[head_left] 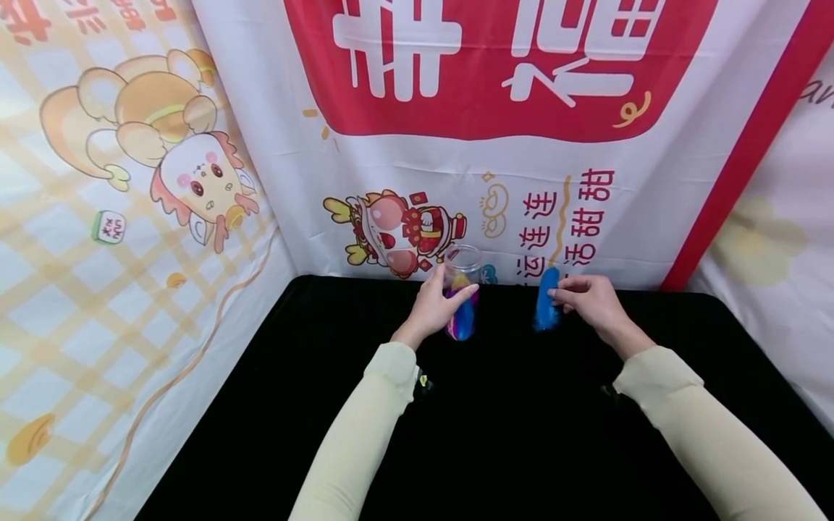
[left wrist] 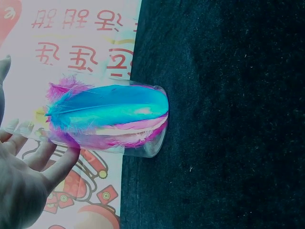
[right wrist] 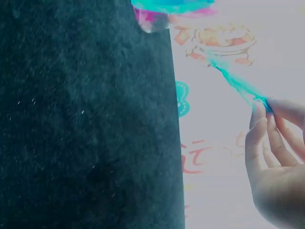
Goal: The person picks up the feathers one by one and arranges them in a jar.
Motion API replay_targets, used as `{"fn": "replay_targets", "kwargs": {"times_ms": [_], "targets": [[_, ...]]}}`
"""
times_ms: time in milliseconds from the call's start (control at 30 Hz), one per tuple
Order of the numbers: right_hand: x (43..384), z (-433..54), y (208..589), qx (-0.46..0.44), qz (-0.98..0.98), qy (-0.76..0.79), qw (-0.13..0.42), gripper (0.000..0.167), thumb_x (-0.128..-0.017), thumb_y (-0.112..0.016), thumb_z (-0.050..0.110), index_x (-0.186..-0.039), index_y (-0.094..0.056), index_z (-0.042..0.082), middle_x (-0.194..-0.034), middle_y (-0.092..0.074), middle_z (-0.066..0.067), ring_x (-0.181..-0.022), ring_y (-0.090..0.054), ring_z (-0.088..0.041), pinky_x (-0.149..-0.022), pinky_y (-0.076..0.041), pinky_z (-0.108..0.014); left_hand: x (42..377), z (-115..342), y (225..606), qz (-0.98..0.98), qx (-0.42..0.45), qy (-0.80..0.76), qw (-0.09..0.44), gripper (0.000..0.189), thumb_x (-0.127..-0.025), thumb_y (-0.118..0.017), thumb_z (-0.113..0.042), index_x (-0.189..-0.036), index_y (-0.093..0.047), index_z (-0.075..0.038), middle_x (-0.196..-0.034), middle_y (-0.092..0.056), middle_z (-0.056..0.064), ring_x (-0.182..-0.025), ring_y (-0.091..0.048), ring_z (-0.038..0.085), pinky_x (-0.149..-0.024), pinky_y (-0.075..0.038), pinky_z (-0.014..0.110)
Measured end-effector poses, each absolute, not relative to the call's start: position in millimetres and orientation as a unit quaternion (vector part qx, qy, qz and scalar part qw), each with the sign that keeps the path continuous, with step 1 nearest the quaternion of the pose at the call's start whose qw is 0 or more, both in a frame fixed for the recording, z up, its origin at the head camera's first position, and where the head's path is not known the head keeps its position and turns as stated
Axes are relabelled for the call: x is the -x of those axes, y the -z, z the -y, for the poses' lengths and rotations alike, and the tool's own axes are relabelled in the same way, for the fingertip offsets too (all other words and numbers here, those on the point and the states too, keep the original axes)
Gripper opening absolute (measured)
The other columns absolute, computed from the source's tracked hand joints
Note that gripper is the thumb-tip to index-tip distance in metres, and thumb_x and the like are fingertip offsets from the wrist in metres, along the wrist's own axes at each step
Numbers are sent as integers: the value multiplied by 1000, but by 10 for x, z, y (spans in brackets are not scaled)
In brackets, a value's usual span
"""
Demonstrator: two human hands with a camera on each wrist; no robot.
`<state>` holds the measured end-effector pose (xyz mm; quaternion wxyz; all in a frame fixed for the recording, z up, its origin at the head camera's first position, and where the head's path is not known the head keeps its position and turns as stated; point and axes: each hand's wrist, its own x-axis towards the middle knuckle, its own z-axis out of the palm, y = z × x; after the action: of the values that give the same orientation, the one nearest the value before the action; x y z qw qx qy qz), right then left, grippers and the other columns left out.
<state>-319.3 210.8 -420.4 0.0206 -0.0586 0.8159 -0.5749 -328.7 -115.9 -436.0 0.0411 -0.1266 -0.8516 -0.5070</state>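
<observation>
A clear plastic cup [head_left: 464, 269] stands upright near the table's back edge, with pink, yellow and blue feathers inside. My left hand [head_left: 435, 302] grips the cup's side between thumb and fingers. Seen from the left wrist, a broad blue feather [left wrist: 109, 106] lies along the cup wall, with pink and pale ones behind it. To the right of the cup, my right hand [head_left: 591, 304] pinches another blue feather [head_left: 547, 300] between thumb and fingertips. That feather is apart from the cup and held roughly upright.
Black cloth covers the table [head_left: 495, 434]. A printed white curtain [head_left: 404, 159] with red lettering hangs right behind the table's back edge. On the left hangs a checked, cartoon-printed curtain [head_left: 130, 289].
</observation>
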Motion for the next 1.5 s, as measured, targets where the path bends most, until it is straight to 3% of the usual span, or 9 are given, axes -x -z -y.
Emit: {"fn": "replay_targets", "kwargs": {"times_ms": [233, 533, 800, 1100, 1500], "targets": [[3169, -2015, 4057, 75, -799, 596, 5, 39, -96, -76, 28, -113, -68, -7, -89, -77, 2, -81, -70, -12, -74, -59, -32, 3289, 1157, 4365, 852, 128, 506, 44, 88, -91, -63, -69, -158, -31, -22, -147, -50, 5, -132, -53, 25, -113, -41, 49], [3164, -1804, 3731, 86, -764, 639, -40, 28, -94, -78, 21, -103, -71, -4, -86, -76, 1, -77, -72, -14, -68, -58, -28, 3279, 1144, 4376, 854, 126, 502, 48, 86, -90, -63, -70, -155, -33, -24, -146, -51, 5, -132, -54, 25, -113, -42, 49], [3123, -1685, 3489, 83, -759, 642, -70, 30, -92, -80, 23, -101, -72, -4, -80, -76, 1, -66, -66, -15, -47, -44, -28, 3294, 1143, 4378, 852, 128, 505, 47, 91, -91, -63, -69, -160, -28, -21, -150, -48, 6, -134, -52, 26, -114, -41, 50], [3166, -1644, 3387, 112, -740, 657, -94, 26, -92, -78, 12, -102, -70, -11, -80, -75, -1, -68, -70, -12, -61, -57, -26, 3288, 1150, 4372, 854, 123, 504, 39, 86, -91, -62, -70, -157, -31, -24, -149, -48, 5, -134, -52, 24, -115, -40, 48], [3199, -1535, 3215, 121, -756, 637, -86, 30, -92, -80, 24, -106, -73, -2, -87, -76, 3, -77, -71, -12, -69, -58, -27, 3298, 1162, 4364, 850, 124, 511, 30, 82, -94, -63, -64, -157, -30, -24, -148, -49, 5, -134, -52, 25, -114, -40, 49]]}}
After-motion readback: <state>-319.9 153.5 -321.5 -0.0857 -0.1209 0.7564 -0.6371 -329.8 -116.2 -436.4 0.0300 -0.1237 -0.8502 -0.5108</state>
